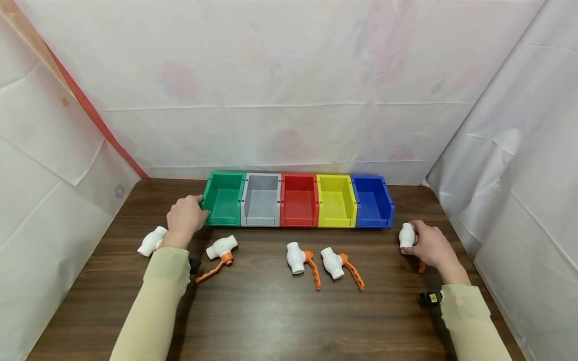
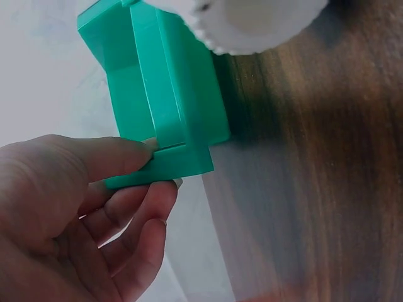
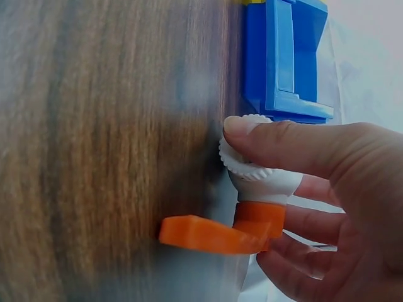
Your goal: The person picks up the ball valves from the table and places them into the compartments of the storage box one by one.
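In the head view my left hand (image 1: 186, 220) is at the left side of a green bin (image 1: 222, 221), which ends a joined row. The left wrist view shows thumb and fingers pinching the bin's side wall (image 2: 182, 165). Over at the right, my right hand (image 1: 432, 245) grips a white ball valve (image 1: 407, 236) with an orange handle. In the right wrist view the thumb lies on the valve's ribbed white end (image 3: 242, 165), and its orange lever (image 3: 204, 236) points away from the palm. The fingers are partly hidden behind the valve.
Grey (image 1: 262, 221), red (image 1: 300, 221), yellow (image 1: 337, 221) and blue (image 1: 375, 222) bins continue the row. One ball valve (image 1: 152, 241) lies partly behind my left wrist, another (image 1: 222, 247) to its right. Two more valves (image 1: 296, 258) (image 1: 332, 263) lie mid-table. Curtains surround the table.
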Tool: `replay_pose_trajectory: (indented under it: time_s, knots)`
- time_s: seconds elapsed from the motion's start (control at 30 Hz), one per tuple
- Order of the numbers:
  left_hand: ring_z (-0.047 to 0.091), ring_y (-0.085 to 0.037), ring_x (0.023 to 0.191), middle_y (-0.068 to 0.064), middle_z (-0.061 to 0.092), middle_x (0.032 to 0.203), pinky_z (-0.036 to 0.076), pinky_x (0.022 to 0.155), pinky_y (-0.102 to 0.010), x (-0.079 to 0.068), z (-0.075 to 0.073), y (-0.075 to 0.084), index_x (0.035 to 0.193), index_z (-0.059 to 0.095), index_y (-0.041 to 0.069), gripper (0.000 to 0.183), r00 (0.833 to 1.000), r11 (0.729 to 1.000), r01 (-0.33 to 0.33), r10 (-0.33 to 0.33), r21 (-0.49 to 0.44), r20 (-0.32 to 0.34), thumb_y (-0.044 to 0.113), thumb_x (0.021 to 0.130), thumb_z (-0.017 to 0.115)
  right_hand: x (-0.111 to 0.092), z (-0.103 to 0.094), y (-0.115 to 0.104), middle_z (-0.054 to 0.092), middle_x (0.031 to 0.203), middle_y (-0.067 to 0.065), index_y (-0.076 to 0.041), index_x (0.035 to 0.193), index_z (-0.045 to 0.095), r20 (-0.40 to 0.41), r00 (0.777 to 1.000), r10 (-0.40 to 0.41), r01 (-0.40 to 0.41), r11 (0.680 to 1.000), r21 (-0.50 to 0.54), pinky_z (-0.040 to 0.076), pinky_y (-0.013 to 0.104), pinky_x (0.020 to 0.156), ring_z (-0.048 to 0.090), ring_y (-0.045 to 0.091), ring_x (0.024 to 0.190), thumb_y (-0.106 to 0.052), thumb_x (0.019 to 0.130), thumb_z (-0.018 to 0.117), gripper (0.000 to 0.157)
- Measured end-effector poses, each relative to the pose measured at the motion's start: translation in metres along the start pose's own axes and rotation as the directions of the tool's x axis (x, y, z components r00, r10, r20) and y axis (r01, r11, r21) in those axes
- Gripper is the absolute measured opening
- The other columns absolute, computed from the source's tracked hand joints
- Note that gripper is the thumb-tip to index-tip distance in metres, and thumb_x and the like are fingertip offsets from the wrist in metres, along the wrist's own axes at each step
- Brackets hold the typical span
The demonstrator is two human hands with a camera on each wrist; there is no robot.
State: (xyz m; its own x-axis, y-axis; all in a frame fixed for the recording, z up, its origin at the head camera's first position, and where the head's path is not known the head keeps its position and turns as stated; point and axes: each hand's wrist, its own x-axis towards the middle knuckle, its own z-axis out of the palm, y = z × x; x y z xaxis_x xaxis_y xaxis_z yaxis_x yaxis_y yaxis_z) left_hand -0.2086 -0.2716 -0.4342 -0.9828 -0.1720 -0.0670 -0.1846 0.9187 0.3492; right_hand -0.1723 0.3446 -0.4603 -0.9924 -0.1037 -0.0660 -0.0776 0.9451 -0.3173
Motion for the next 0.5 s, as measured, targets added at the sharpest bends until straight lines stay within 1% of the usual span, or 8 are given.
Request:
replay_pose_trajectory:
  time_s: [0.2, 0.37, 0.5]
  knots:
    - [0.062, -0.047, 0.091, -0.032, 0.057, 0.13, 0.051, 0.066, -0.051, 0.0, 0.002, -0.001, 0.146, 0.048, 0.001, 0.058, 1.0, 1.0, -0.001, 0.001, -0.011, -0.008, 0.021, 0.095, 0.066, -0.005, -0.002, 0.001, 0.064, 0.108, 0.031, 0.011, 0.132, 0.048, -0.075, 0.997, -0.013, 0.014, 1.0, 0.016, 0.047, 0.057, 0.077, 0.059, 0.045, 0.094, -0.026, 0.072, 0.09, 0.082]
    - [0.062, -0.046, 0.089, -0.032, 0.057, 0.129, 0.051, 0.063, -0.049, 0.0, 0.003, -0.002, 0.146, 0.048, 0.001, 0.057, 1.0, 1.0, -0.001, 0.001, -0.011, -0.011, 0.021, 0.096, 0.065, -0.01, -0.002, 0.0, 0.062, 0.11, 0.032, 0.01, 0.133, 0.047, -0.134, 0.991, 0.008, -0.003, 0.999, 0.043, 0.044, 0.06, 0.079, 0.053, 0.049, 0.1, -0.024, 0.072, 0.089, 0.081]
    - [0.062, -0.046, 0.087, -0.032, 0.058, 0.128, 0.051, 0.062, -0.049, 0.0, 0.004, -0.003, 0.146, 0.047, 0.001, 0.057, 1.0, 1.0, -0.005, 0.005, -0.013, -0.016, 0.021, 0.096, 0.065, -0.012, -0.003, -0.001, 0.062, 0.107, 0.03, 0.009, 0.133, 0.047, -0.18, 0.984, 0.012, -0.002, 0.998, 0.058, 0.045, 0.058, 0.075, 0.055, 0.045, 0.095, -0.022, 0.072, 0.089, 0.081]
